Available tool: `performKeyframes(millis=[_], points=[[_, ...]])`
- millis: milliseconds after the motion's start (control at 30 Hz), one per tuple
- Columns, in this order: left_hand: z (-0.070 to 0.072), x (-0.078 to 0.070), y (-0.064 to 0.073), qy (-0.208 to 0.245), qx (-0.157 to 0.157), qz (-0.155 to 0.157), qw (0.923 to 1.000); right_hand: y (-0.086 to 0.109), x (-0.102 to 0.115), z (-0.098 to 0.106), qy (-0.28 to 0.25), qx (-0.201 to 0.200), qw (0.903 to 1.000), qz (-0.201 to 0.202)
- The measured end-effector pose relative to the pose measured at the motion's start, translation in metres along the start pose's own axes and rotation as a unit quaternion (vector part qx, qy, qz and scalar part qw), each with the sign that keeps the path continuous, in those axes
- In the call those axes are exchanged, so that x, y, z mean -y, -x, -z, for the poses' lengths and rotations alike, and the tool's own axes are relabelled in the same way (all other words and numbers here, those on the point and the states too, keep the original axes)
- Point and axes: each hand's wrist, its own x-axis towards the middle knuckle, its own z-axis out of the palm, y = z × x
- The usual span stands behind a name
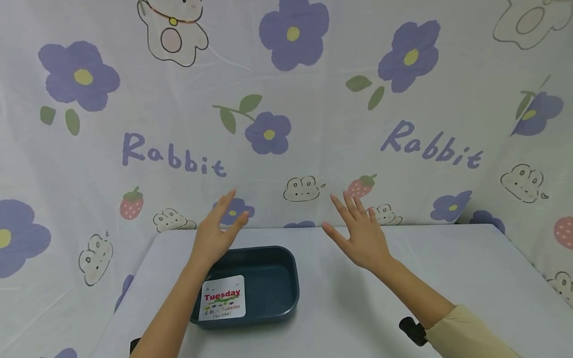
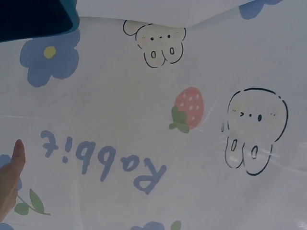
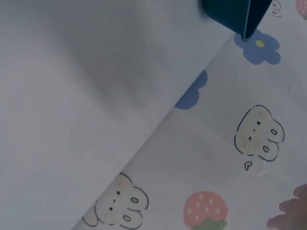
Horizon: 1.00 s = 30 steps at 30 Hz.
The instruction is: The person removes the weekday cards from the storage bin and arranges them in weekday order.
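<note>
A dark teal rectangular tray (image 1: 273,293) stands on the white table, left of the middle. Inside it, at the left, a white card (image 1: 222,298) printed "Tuesday" in red lies face up. My left hand (image 1: 215,237) is raised over the tray's far left corner, fingers extended and thumb apart, holding nothing. To the right of the tray my right hand (image 1: 360,233) hovers over the table with its fingers spread, also holding nothing. Only fingertips of the right hand (image 3: 292,211) show in the right wrist view, and part of the left hand (image 2: 10,177) in the left wrist view.
Behind the white table (image 1: 429,268) hangs a pale cloth (image 1: 322,124) printed with purple flowers, rabbits, strawberries and the word "Rabbit". A black strap piece (image 1: 413,331) sits at the right wrist. A beige sleeve (image 1: 467,333) covers the right forearm.
</note>
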Motion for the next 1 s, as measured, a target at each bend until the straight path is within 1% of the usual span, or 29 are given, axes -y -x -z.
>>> performKeyframes(millis=[67,100,233,467,567,733,867,933,1000], points=[[0.0,0.008,0.004,0.0,-0.007,-0.003,1.0,0.001,0.004,-0.004,-0.007,0.0,1.0,0.005],[0.0,0.012,0.006,0.001,-0.009,0.0,1.0,0.001,0.006,-0.006,-0.01,0.0,0.9999,0.007],[0.001,0.026,0.015,-0.014,-0.014,0.028,0.9994,0.002,0.011,-0.011,-0.023,-0.002,0.9997,0.01],[0.005,0.047,0.031,-0.003,-0.029,0.076,0.9967,0.009,0.015,-0.018,-0.046,-0.029,0.9985,0.004],[0.006,0.056,0.038,-0.015,-0.028,0.1,0.9945,0.014,0.014,-0.022,-0.055,-0.032,0.998,-0.005],[0.008,0.074,0.05,-0.042,-0.027,0.146,0.9881,0.021,0.014,-0.034,-0.071,-0.02,0.9969,-0.026],[0.009,0.088,0.061,-0.052,-0.025,0.187,0.9807,0.026,0.017,-0.046,-0.08,-0.005,0.9963,-0.031],[0.009,0.095,0.065,-0.054,-0.029,0.201,0.9777,0.028,0.019,-0.053,-0.087,0.003,0.9958,-0.03],[0.008,0.1,0.069,-0.054,-0.031,0.209,0.9759,0.029,0.022,-0.058,-0.093,0.008,0.9951,-0.031]])
